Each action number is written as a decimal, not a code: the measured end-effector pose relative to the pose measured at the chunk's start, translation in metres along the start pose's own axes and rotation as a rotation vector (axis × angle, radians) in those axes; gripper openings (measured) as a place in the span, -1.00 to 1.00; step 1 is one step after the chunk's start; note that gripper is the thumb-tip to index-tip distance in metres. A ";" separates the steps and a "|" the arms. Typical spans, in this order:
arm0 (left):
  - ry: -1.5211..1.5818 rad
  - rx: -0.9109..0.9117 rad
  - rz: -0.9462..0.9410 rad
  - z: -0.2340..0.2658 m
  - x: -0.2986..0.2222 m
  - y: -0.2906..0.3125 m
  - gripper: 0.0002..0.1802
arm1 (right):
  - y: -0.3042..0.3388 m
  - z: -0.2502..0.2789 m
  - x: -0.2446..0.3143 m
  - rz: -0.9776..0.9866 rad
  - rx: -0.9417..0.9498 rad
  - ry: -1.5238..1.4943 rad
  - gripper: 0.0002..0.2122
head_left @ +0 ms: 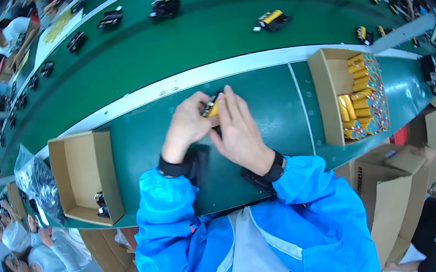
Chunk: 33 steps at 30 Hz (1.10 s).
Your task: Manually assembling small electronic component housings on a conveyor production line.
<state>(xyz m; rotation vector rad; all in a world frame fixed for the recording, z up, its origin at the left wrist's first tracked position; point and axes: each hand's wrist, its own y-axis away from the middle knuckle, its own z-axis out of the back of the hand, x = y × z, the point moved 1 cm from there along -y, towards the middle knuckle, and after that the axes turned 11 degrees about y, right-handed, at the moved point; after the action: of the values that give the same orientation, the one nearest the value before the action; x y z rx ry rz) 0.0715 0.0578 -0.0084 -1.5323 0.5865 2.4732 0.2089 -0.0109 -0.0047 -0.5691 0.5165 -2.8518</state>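
Note:
Over the middle of the green bench (pixel 272 91), both my hands meet at a black housing with a yellow cylindrical battery (pixel 213 109) in it. My left hand (pixel 186 122) is closed around the housing's left side. My right hand (pixel 239 130) has its fingers straight and together, pressed against the right side, with the thumb below. My fingers cover much of the piece. A dark, blurred item (pixel 198 163) lies beside my left wrist. Another black part (pixel 256 179) is partly hidden beneath my right wrist.
At right stands a cardboard box (pixel 328 111) with many yellow batteries (pixel 363 91). The left cardboard box (pixel 104 177) holds a few black parts (pixel 101 204), next to a clear plastic bag (pixel 38 180). Beyond a white rail (pixel 178 81), black assemblies (pixel 164 8) lie on a green belt. Other people work around.

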 end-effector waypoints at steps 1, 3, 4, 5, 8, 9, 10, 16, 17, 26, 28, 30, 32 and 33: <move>0.136 0.092 0.093 0.004 0.001 -0.007 -0.64 | -0.002 0.002 0.002 -0.017 -0.008 0.012 -0.35; -0.055 0.078 0.062 0.003 0.003 -0.016 -0.59 | -0.004 0.010 -0.007 -0.028 0.016 -0.057 -0.44; -0.050 0.112 0.040 -0.001 -0.004 -0.019 -0.59 | -0.003 0.020 -0.022 -0.056 0.007 -0.028 -0.44; -0.107 0.124 0.112 -0.001 -0.017 -0.020 -0.57 | -0.002 0.029 -0.035 -0.026 0.036 -0.097 -0.49; -0.205 0.158 0.174 -0.010 -0.039 -0.027 -0.55 | -0.007 0.073 -0.067 -0.008 0.077 -0.227 -0.65; -0.233 0.165 0.180 -0.012 -0.041 -0.028 -0.55 | -0.006 0.106 -0.093 -0.059 0.067 -0.204 -0.72; -0.268 0.164 0.193 -0.010 -0.044 -0.025 -0.55 | -0.007 0.133 -0.118 -0.106 0.011 -0.104 -0.82; -0.486 0.138 -0.109 -0.041 -0.057 -0.021 -0.50 | 0.022 0.197 -0.255 -0.497 0.440 0.539 -0.81; -0.490 0.189 -0.140 -0.041 -0.064 -0.023 -0.49 | 0.029 0.191 -0.264 -0.475 0.561 0.565 -0.80; -0.498 0.106 -0.071 0.041 -0.070 -0.151 -0.43 | -0.003 0.209 -0.247 -0.295 0.700 0.370 -0.84; -0.574 0.079 -0.071 0.068 -0.067 -0.178 -0.44 | -0.001 0.232 -0.256 -0.421 0.598 0.115 -0.84; -0.504 0.014 -0.107 0.096 -0.068 -0.205 -0.53 | 0.009 0.245 -0.256 -0.553 0.489 -0.133 -0.84; -0.462 -0.005 -0.133 0.096 -0.063 -0.227 -0.58 | 0.026 0.252 -0.250 -0.603 0.195 -0.957 -0.77; -0.633 -0.181 -0.232 0.095 -0.059 -0.233 -0.67 | 0.028 0.252 -0.242 -0.600 0.195 -0.955 -0.77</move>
<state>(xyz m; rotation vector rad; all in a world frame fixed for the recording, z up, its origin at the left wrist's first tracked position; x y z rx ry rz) 0.1010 0.3123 0.0260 -0.7185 0.0735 2.6604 0.5333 -0.0519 0.1212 -2.1339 -0.1314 -2.5623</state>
